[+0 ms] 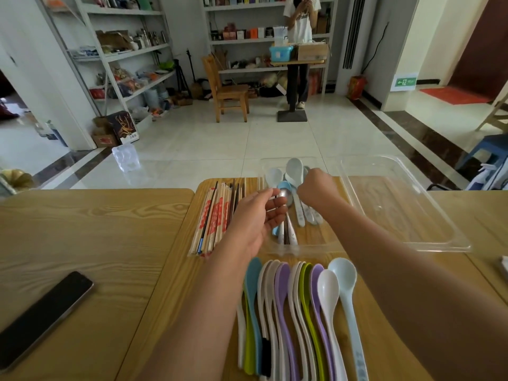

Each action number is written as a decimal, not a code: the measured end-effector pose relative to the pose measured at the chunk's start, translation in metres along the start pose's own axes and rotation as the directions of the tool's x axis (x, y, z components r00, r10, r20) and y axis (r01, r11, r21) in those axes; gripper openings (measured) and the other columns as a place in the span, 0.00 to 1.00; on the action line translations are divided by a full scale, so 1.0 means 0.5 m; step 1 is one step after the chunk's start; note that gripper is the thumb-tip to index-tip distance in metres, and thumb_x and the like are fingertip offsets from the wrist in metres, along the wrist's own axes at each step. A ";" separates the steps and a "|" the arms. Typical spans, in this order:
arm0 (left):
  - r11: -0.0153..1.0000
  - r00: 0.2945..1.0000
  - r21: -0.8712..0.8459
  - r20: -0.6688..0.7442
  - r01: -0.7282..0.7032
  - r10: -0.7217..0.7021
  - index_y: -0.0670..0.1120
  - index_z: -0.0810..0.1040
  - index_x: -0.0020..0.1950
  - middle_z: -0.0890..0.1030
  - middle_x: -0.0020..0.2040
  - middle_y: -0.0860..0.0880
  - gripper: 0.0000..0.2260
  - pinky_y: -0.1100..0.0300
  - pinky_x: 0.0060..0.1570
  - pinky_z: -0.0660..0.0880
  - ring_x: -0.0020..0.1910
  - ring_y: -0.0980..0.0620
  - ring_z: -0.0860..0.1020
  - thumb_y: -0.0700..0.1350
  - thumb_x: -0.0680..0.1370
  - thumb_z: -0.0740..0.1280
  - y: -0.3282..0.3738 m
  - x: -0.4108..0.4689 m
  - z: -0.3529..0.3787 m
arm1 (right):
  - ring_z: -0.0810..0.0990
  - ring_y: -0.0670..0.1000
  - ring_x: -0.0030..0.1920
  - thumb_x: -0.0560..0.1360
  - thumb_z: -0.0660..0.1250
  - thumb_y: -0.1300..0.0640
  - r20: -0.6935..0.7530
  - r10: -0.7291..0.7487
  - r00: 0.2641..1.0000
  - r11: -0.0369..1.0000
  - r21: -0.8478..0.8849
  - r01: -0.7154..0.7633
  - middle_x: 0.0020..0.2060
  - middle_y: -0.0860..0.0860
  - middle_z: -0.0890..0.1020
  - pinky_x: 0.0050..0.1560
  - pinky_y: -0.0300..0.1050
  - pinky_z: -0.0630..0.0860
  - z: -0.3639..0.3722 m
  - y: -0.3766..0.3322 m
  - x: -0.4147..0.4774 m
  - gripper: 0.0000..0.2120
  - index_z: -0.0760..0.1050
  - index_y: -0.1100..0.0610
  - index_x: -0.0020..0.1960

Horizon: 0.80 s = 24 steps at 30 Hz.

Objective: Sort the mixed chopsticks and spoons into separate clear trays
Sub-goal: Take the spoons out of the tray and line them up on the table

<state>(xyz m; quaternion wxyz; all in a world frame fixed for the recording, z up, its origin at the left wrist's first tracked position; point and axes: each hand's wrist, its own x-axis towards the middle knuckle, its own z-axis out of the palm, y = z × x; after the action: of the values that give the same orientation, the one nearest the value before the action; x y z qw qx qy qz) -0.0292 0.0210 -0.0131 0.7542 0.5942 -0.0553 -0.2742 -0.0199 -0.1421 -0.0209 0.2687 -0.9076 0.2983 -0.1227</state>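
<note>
Reaching over the middle tray (316, 244), we keep our left hand (257, 215) open, palm up, holding nothing; our right hand (316, 188) curls over the spoons (295, 177) there, though we cannot tell its grip. Chopsticks (213, 215) lie left, more spoons (299, 312) nearer us.

Wood-grain table (82, 221) has a phone (44, 320) on the left, then clear trays (406, 204), plus loose spoons (299, 320) up front.
</note>
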 end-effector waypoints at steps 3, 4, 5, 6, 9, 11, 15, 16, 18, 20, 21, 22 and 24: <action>0.999 0.999 -0.041 0.029 -0.016 0.017 0.42 0.79 0.57 0.83 0.45 0.45 0.10 0.58 0.45 0.78 0.42 0.51 0.80 0.45 0.83 0.60 -0.004 -0.059 0.014 | 0.76 0.51 0.33 0.75 0.67 0.61 -0.001 0.063 0.998 0.992 0.110 -0.063 0.34 0.53 0.77 0.30 0.40 0.70 -0.048 0.021 -0.053 0.05 0.73 0.61 0.43; 0.998 0.999 -0.064 0.042 -0.015 0.018 0.42 0.79 0.56 0.83 0.45 0.44 0.10 0.58 0.46 0.78 0.43 0.50 0.80 0.44 0.83 0.61 -0.010 -0.082 0.018 | 0.76 0.51 0.30 0.75 0.69 0.59 0.007 0.099 0.995 0.981 0.167 -0.099 0.32 0.54 0.78 0.29 0.40 0.71 -0.066 0.031 -0.080 0.07 0.75 0.62 0.42; 0.996 0.998 -0.089 0.053 -0.013 0.017 0.41 0.79 0.56 0.83 0.45 0.44 0.10 0.57 0.46 0.78 0.43 0.50 0.80 0.44 0.83 0.61 -0.020 -0.106 0.021 | 0.76 0.51 0.28 0.75 0.70 0.58 0.014 0.121 0.993 0.963 0.241 -0.121 0.30 0.54 0.77 0.28 0.39 0.72 -0.084 0.045 -0.115 0.08 0.77 0.63 0.41; 0.994 0.998 -0.109 0.060 -0.010 0.017 0.41 0.79 0.56 0.83 0.46 0.43 0.10 0.57 0.46 0.78 0.42 0.50 0.80 0.44 0.83 0.61 -0.035 -0.130 0.024 | 0.74 0.50 0.25 0.75 0.71 0.57 0.028 0.134 0.991 0.937 0.321 -0.136 0.28 0.54 0.76 0.27 0.39 0.71 -0.101 0.061 -0.159 0.10 0.78 0.64 0.41; 0.994 0.998 -0.109 0.059 0.025 -0.019 0.41 0.78 0.57 0.82 0.46 0.43 0.10 0.58 0.42 0.79 0.40 0.51 0.81 0.44 0.83 0.61 -0.097 -0.191 0.035 | 0.70 0.49 0.25 0.76 0.71 0.56 0.073 0.161 0.984 0.855 0.488 -0.176 0.26 0.54 0.74 0.29 0.43 0.69 -0.127 0.121 -0.314 0.12 0.80 0.66 0.41; 0.994 0.995 -0.070 0.072 0.078 -0.073 0.40 0.78 0.59 0.82 0.46 0.43 0.11 0.60 0.39 0.79 0.38 0.52 0.81 0.45 0.83 0.62 -0.138 -0.217 0.045 | 0.69 0.47 0.24 0.77 0.71 0.56 0.105 0.193 0.976 0.828 0.516 -0.219 0.24 0.52 0.74 0.30 0.44 0.68 -0.122 0.160 -0.406 0.12 0.81 0.64 0.40; 0.991 0.986 -0.006 0.099 0.133 -0.131 0.40 0.77 0.62 0.83 0.43 0.45 0.12 0.61 0.38 0.79 0.39 0.52 0.81 0.45 0.83 0.62 -0.174 -0.246 0.064 | 0.69 0.42 0.21 0.77 0.70 0.56 0.191 0.227 0.955 0.842 0.454 -0.291 0.23 0.47 0.75 0.28 0.40 0.67 -0.078 0.212 -0.498 0.10 0.82 0.60 0.40; 0.991 0.986 -0.002 0.103 0.133 -0.132 0.42 0.78 0.61 0.83 0.44 0.45 0.12 0.60 0.39 0.79 0.40 0.51 0.81 0.46 0.83 0.62 -0.176 -0.251 0.067 | 0.71 0.42 0.23 0.77 0.70 0.55 0.206 0.229 0.951 0.846 0.441 -0.299 0.24 0.48 0.76 0.29 0.41 0.68 -0.067 0.219 -0.505 0.09 0.82 0.59 0.41; 0.991 0.985 0.013 0.111 0.131 -0.131 0.44 0.78 0.60 0.83 0.46 0.44 0.11 0.59 0.41 0.79 0.42 0.50 0.81 0.47 0.83 0.62 -0.178 -0.261 0.071 | 0.74 0.45 0.27 0.77 0.70 0.54 0.218 0.245 0.945 0.852 0.417 -0.318 0.29 0.51 0.80 0.32 0.43 0.71 -0.047 0.229 -0.504 0.09 0.82 0.58 0.41; 0.990 0.984 0.029 0.111 0.135 -0.137 0.44 0.78 0.60 0.83 0.47 0.43 0.10 0.58 0.42 0.78 0.43 0.49 0.81 0.47 0.83 0.62 -0.178 -0.267 0.071 | 0.77 0.48 0.31 0.77 0.70 0.53 0.210 0.264 0.941 0.860 0.390 -0.328 0.34 0.53 0.83 0.35 0.46 0.74 -0.038 0.231 -0.497 0.08 0.82 0.57 0.42; 0.990 0.984 0.036 0.110 0.137 -0.140 0.44 0.77 0.61 0.83 0.47 0.43 0.11 0.58 0.42 0.78 0.43 0.49 0.81 0.47 0.83 0.62 -0.179 -0.268 0.071 | 0.78 0.49 0.32 0.77 0.69 0.53 0.202 0.270 0.941 0.864 0.380 -0.330 0.35 0.54 0.83 0.37 0.48 0.76 -0.035 0.230 -0.492 0.08 0.82 0.56 0.43; 0.989 0.984 0.042 0.106 0.139 -0.143 0.44 0.77 0.61 0.83 0.47 0.43 0.11 0.58 0.42 0.78 0.43 0.50 0.81 0.47 0.83 0.62 -0.179 -0.269 0.070 | 0.79 0.49 0.33 0.77 0.69 0.53 0.189 0.274 0.943 0.867 0.376 -0.327 0.35 0.54 0.84 0.38 0.49 0.77 -0.033 0.230 -0.488 0.09 0.82 0.56 0.43; 0.988 0.984 0.052 0.099 0.145 -0.149 0.43 0.77 0.62 0.84 0.48 0.42 0.11 0.59 0.42 0.79 0.42 0.50 0.81 0.46 0.83 0.62 -0.180 -0.271 0.070 | 0.78 0.50 0.32 0.77 0.69 0.53 0.165 0.280 0.946 0.867 0.379 -0.323 0.35 0.56 0.83 0.37 0.49 0.76 -0.032 0.228 -0.481 0.10 0.82 0.58 0.42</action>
<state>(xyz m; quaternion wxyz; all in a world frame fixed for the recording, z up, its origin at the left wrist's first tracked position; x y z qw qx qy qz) -0.1888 0.0428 -0.0537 0.7146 0.5984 -0.0559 -0.3578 -0.2708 -0.0800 -0.0866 0.4803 -0.7804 0.3901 -0.0900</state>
